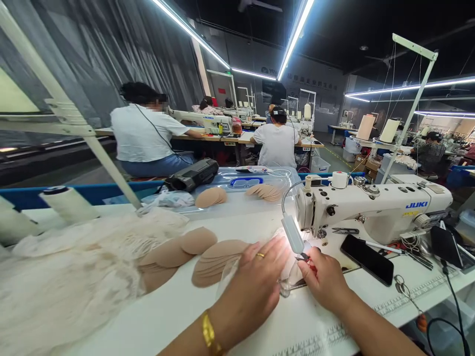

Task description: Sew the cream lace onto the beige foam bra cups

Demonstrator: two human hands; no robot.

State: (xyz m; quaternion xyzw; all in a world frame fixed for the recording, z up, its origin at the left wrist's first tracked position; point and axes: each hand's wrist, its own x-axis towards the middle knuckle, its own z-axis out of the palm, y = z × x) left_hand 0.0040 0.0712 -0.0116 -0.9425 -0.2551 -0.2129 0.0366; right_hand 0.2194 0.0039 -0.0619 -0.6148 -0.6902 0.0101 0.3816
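Note:
My left hand (256, 279), with a ring and a gold bracelet, lies with its fingers stretched over pale sheer fabric (227, 277) beside the sewing machine's needle area. Just right of it, my right hand (322, 277) is closed around a small red-handled tool (310, 263) with a dark tip, largely hidden by the fingers. A lit lamp (293, 234) on a bendable neck hangs above both hands. The white sewing machine (374, 205) stands behind and to the right. Beige oval pads (217, 264) lie stacked left of my left hand.
White lace fabric (74, 282) is heaped at the left. A black phone (367, 259), keys (403, 286) and small snips (345, 231) lie at the right. More pads (211, 197) rest on a clear plastic box lid (256, 173). Two people in white shirts sit at machines ahead.

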